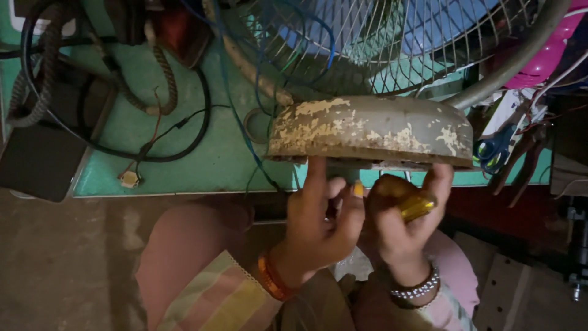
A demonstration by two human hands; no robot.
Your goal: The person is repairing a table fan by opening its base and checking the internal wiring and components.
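A round fan base [373, 130] with worn, peeling paint is tipped up at the front edge of the green table [202, 165], its underside facing me. My left hand [318, 227] reaches up under it, one finger touching the rim, fingers spread and empty. My right hand [404, 224] grips a yellow-handled tool [418, 206], likely a screwdriver, with a fingertip pressed against the base's lower rim. The tool's tip is hidden beneath the base. Above the base stands the wire fan guard [392, 37] with blue blades.
Black cables [184, 132] and a braided cord [162, 73] loop across the table at left, beside a dark flat box [40, 162]. Blue-handled scissors [493, 150] and loose wires lie at right, under a pink object [551, 52]. My knees are below.
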